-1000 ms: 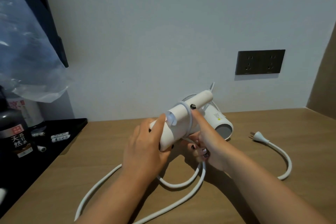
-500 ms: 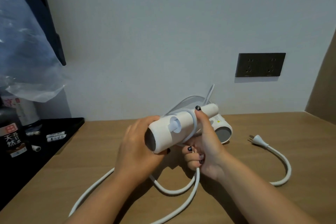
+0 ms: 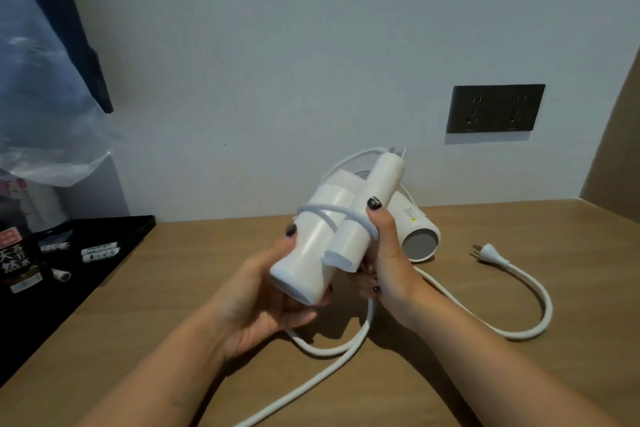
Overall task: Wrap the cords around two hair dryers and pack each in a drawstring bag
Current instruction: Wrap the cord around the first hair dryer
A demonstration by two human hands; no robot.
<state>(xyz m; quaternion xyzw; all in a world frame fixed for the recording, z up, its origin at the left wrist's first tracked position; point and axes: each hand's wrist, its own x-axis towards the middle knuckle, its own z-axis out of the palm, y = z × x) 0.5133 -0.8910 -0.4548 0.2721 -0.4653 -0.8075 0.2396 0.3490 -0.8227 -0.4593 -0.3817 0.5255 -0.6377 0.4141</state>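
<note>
Two white plastic hair dryers are in view, and we measure places from the one lying on the brown wooden worktop, the second white hair dryer, its round mouth turned toward us. Just in front of it and raised above the worktop, the held white folding hair dryer has been tilted within the last second: its barrel now points down toward us and its folded handle up toward the wall, where before it lay nearly level. One loop of white cord now crosses barrel and handle together, so we judge the winding only begun, with most of the cord slack on the worktop nearer us. Two hands work: the left hand cups the barrel's lower end, and the right hand grips the handle and pins the loop with its thumb. One white plug lies to the right. We see no drawstring bags.
</note>
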